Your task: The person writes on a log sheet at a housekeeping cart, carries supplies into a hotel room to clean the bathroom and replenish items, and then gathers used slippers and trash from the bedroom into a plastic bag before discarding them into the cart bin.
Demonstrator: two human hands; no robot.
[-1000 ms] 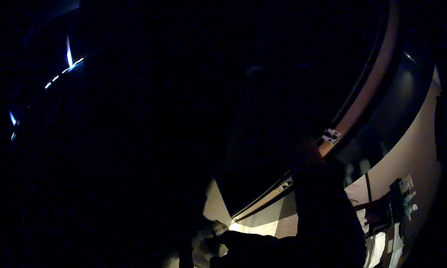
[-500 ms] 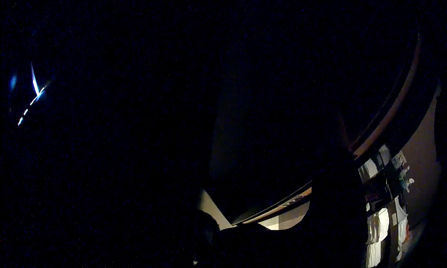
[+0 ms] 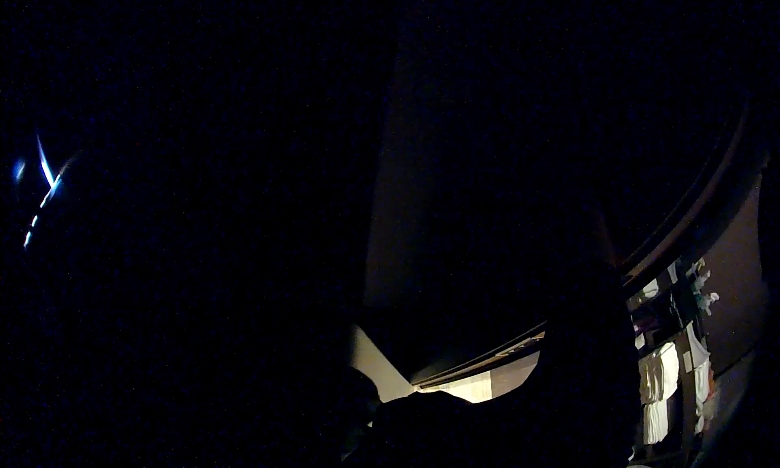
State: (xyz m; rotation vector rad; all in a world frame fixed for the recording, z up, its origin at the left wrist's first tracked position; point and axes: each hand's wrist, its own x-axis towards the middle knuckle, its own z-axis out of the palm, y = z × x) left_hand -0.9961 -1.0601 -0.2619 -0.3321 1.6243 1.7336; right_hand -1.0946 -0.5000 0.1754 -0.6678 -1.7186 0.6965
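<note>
Strip [image 3: 679,233] on the right got darker; neither hand shows clearly, so I can't tell if they're gripping.

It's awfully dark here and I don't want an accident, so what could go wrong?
Most of the view is black, so an obstacle could go unseen and be bumped. The dark silhouette crosses in front of the long curved edge; if that's a door's, fingers might get pinched, though contact isn't clear.
</note>
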